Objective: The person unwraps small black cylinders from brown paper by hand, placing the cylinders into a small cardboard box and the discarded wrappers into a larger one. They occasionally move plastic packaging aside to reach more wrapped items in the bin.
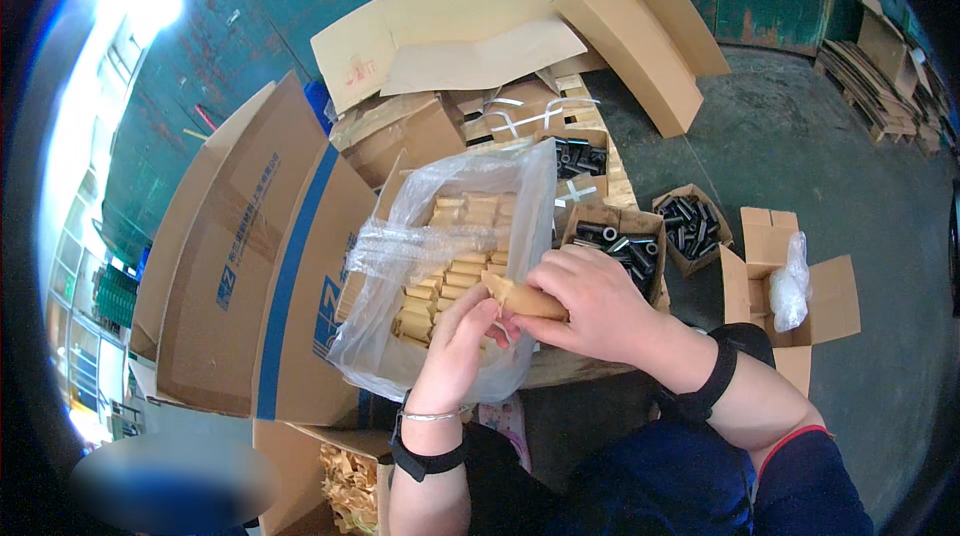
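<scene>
A brown paper-wrapped roll (535,303) lies between my hands, above the near right edge of a plastic-lined box. My right hand (600,301) is closed around its right part. At the roll's left end, the fingers of my left hand (468,328) pinch the loose paper. Beneath, the clear plastic liner (530,181) surrounds rows of similar wrapped rolls (455,281). Bubble wrap (410,248) lies across part of these rows. Just beyond my right hand stands an open carton of black tubes (625,248); whatever the wrapped roll contains is hidden by the paper.
More black tubes fill small cartons (690,226) at the right. An open box (790,311) with a plastic bag stands on the floor. A tall cardboard box (240,256) rises at the left, above a carton of crumpled brown paper (350,486). Empty cardboard (450,16) leans behind.
</scene>
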The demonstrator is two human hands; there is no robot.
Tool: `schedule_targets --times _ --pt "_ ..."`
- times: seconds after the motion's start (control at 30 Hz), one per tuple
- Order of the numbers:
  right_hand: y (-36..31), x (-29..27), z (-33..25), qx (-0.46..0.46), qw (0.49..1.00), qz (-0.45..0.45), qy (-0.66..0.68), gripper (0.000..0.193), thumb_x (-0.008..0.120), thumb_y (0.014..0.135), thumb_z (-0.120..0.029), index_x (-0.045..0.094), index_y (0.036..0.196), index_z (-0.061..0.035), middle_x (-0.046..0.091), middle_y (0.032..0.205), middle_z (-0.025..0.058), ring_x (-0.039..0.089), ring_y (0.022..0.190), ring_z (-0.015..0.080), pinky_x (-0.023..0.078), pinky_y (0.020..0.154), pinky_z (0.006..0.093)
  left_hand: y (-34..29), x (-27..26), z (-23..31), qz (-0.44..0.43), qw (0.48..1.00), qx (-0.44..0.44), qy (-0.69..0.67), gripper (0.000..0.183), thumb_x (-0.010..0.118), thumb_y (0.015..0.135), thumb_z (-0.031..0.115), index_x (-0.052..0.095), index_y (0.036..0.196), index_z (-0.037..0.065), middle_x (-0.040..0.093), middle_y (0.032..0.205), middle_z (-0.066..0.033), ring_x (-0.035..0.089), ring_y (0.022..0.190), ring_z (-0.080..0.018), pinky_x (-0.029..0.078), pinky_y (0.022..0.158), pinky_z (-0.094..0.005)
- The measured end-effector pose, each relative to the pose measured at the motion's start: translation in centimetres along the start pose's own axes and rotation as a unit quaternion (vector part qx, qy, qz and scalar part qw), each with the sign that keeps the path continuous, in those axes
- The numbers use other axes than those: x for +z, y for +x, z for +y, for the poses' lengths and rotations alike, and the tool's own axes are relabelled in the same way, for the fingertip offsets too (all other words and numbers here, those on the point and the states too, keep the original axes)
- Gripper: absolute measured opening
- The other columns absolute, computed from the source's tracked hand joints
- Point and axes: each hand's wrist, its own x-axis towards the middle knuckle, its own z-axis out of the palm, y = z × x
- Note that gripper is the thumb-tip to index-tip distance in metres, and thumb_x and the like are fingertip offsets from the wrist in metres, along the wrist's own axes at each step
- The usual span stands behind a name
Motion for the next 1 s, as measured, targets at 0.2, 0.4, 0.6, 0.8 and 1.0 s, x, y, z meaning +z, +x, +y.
schedule_targets --times 0.2,0.4,0.6,0.8,1.0 --pt "-0.2 0.4 0.2 -0.025 0.999 -0.013 -0.027 0.027 0.062 0.065 -0.028 0.049 0.072 -0.005 0.047 0.069 0.0084 0.048 0.066 0.0254 0.038 0.059 0.033 0.0 -0.6 -0.4 -0.012 0.996 0.005 0.085 0.018 0.038 0.08 0.013 0.05 0.081 -0.001 0.05 0.07 -0.0028 0.046 0.063 -0.0083 0.038 0.056 -0.021" --pt "-0.6 1.0 0.4 -0.039 0.996 -0.038 -0.072 0.028 0.059 0.068 -0.03 0.048 0.073 -0.0047 0.048 0.071 0.0094 0.049 0.068 0.0258 0.04 0.061 0.0332 0.2 -0.8 -0.1 0.001 0.981 -0.067 0.182 0.018 0.036 0.078 0.011 0.045 0.066 0.001 0.044 0.059 -0.0022 0.041 0.053 -0.0093 0.036 0.05 -0.0213" --pt "-0.7 1.0 0.2 0.026 0.998 -0.061 0.0 0.029 0.057 0.071 -0.029 0.047 0.075 -0.0019 0.048 0.072 0.0119 0.049 0.068 0.0284 0.04 0.06 0.0345 0.4 -0.5 -0.6 0.049 0.995 -0.047 0.066 0.02 0.039 0.075 0.009 0.043 0.056 0.002 0.04 0.051 -0.0002 0.036 0.046 -0.0075 0.029 0.043 -0.0205" --pt "-0.9 1.9 0.9 0.12 0.98 -0.104 0.118 0.03 0.056 0.074 -0.028 0.048 0.078 0.0001 0.048 0.07 0.0133 0.048 0.066 0.0269 0.039 0.057 0.0324 1.2 -0.5 -1.7 0.079 0.993 -0.071 -0.058 0.022 0.039 0.074 0.009 0.039 0.053 0.005 0.037 0.049 -0.0003 0.032 0.043 -0.0081 0.025 0.041 -0.0213" --pt "-0.5 1.0 1.4 0.148 0.968 -0.072 0.191 0.033 0.062 0.071 -0.031 0.051 0.08 -0.0011 0.044 0.061 0.0069 0.043 0.055 0.0158 0.037 0.051 0.0278 1.0 0.5 -2.2 0.141 0.989 -0.018 -0.026 0.025 0.041 0.076 0.011 0.041 0.052 0.003 0.037 0.047 -0.0014 0.035 0.043 -0.01 0.028 0.041 -0.024"
